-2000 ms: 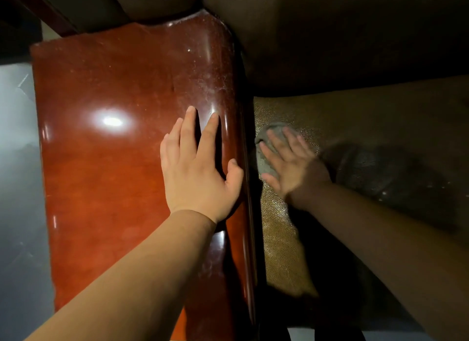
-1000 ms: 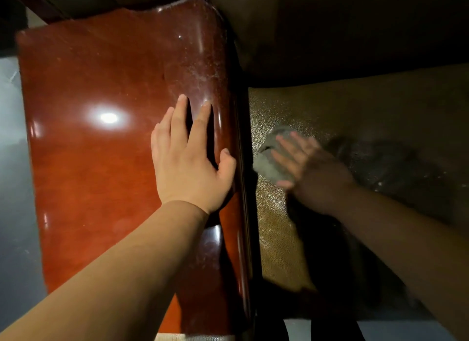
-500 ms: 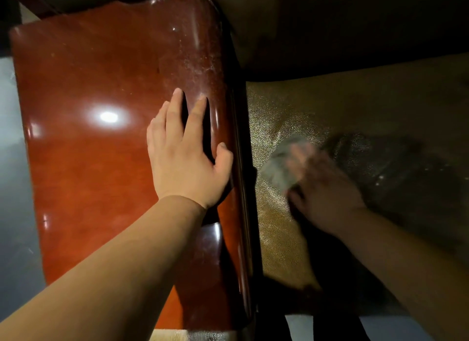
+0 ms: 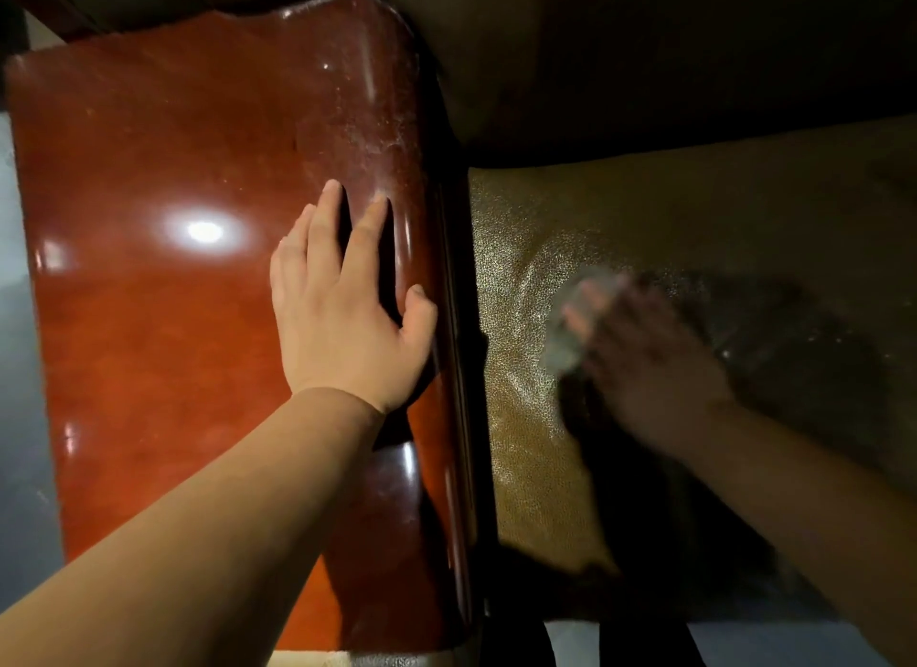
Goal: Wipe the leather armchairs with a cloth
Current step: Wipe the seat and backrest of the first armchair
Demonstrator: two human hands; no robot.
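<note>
Glossy red-brown armrest (image 4: 173, 319) bears the left hand (image 4: 342, 329), laid flat, fingers straight and slightly apart. Right hand (image 4: 640, 363), motion-blurred, presses a grey cloth (image 4: 563, 339) onto the tan leather seat cushion (image 4: 526, 458); its finger posture cannot be determined.

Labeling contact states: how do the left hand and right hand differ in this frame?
The left hand lies flat with straight fingers on the glossy red-brown wooden armrest; the right hand presses a small grey cloth onto the tan textured leather seat cushion. The left hand is sharp and well lit; the right hand is motion-blurred and in shadow. The left hand has nothing under it but wood. Both are palm-down with bare forearms.
</note>
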